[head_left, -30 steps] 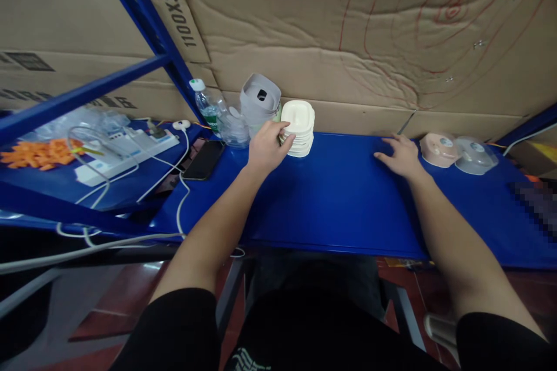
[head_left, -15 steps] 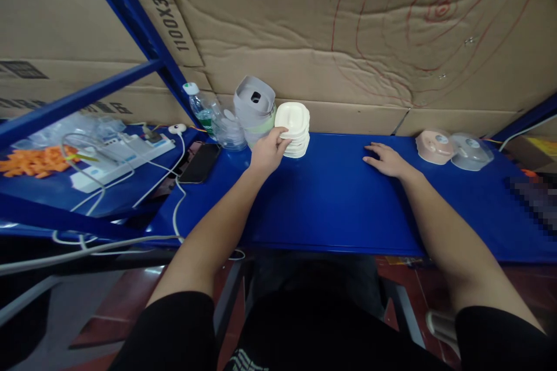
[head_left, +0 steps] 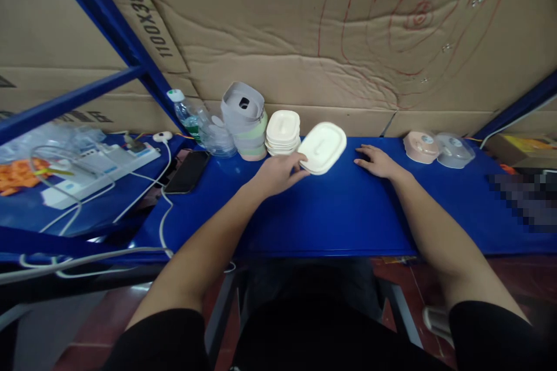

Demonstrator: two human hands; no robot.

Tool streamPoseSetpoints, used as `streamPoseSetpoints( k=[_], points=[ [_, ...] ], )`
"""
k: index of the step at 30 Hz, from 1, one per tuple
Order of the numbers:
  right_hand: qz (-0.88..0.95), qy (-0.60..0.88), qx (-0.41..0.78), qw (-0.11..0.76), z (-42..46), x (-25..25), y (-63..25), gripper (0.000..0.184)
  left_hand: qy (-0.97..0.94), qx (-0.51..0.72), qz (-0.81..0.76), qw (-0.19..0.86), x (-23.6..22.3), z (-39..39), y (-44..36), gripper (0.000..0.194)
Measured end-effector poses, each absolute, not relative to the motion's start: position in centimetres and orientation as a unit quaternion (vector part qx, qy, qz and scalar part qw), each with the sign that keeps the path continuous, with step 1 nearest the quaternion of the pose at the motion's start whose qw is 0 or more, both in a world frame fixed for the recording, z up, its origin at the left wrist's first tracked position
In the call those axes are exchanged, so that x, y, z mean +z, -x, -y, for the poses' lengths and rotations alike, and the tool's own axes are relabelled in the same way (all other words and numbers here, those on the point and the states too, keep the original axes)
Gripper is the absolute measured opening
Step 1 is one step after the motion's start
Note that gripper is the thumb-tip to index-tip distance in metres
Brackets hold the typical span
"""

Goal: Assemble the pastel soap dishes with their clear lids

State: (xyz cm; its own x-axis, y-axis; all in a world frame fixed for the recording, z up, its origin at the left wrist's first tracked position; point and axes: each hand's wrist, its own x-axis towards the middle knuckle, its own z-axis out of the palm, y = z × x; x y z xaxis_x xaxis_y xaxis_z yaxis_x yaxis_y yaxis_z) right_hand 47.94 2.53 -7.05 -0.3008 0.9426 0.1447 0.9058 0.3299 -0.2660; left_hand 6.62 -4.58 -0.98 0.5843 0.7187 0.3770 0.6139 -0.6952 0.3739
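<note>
My left hand (head_left: pixel 281 174) pinches a cream plastic lid (head_left: pixel 324 148) by its near left corner and holds it tilted above the table. Just left of that lid stands a stack of similar cream lids (head_left: pixel 282 127). Behind my wrist, a nested pile of grey, green and peach plastic pieces (head_left: pixel 244 122) rises beside the stack, the top one with a dark square opening. My right hand (head_left: pixel 376 161) rests on the blue table (head_left: pixel 339 214) with fingers apart and nothing in them, to the right of the held lid.
At the back right sit a pink container (head_left: pixel 421 146) and a clear grey container (head_left: pixel 455 149). A bottle (head_left: pixel 185 116), clear plastic cups (head_left: pixel 217 136) and a phone (head_left: pixel 188 172) are on the left. Beyond the blue frame lie a power strip (head_left: pixel 102 174) and orange pieces (head_left: pixel 20 177).
My left hand has lifted one cream lid off the stack and carried it right and toward me. My right hand stays on the table. The view has shifted slightly.
</note>
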Motion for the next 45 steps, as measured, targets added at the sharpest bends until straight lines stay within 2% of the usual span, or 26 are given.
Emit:
streamPoseSetpoints(
  k=[5, 10, 13, 19, 22, 25, 27, 35, 45],
  points=[
    [0.804, 0.574, 0.067, 0.137, -2.7, -7.4, -48.2, 0.071, -0.910, 0.062, -0.371, 0.176, -1.3, 5.5, -8.3, 0.053],
    [0.811, 0.565, 0.066, 0.134, -2.7, -7.2, -48.2, 0.072, -0.899, 0.058, -0.399, 0.169, -1.6, 5.1, -8.2, 0.050],
    [0.814, 0.563, 0.064, 0.129, -2.6, -7.1, -48.2, 0.075, -0.889, 0.107, -0.425, 0.130, -1.6, 4.5, -7.6, 0.045],
    [0.817, 0.559, 0.062, 0.130, -2.9, -7.2, -48.3, 0.073, -0.753, 0.404, -0.512, -0.086, 0.3, 3.1, -4.3, 0.035],
    [0.817, 0.558, 0.062, 0.133, -3.0, -7.4, -48.3, 0.072, -0.654, 0.472, -0.572, -0.150, 1.7, 2.8, -2.2, 0.046],
    [0.816, 0.559, 0.062, 0.134, -2.9, -7.4, -48.3, 0.071, -0.621, 0.473, -0.608, -0.149, 2.3, 2.4, -0.8, 0.064],
    [0.815, 0.561, 0.060, 0.134, -2.9, -7.3, -48.3, 0.071, -0.621, 0.460, -0.619, -0.139, 2.1, 2.0, -0.3, 0.069],
    [0.816, 0.560, 0.063, 0.126, -2.2, -6.6, -47.3, 0.071, -0.621, 0.456, -0.624, -0.132, 1.7, 1.3, 0.2, 0.042],
    [0.872, 0.464, 0.124, 0.092, 1.1, -5.2, -41.2, 0.086, -0.606, 0.484, -0.613, -0.154, 1.9, 1.4, 0.2, 0.030]
  ],
)
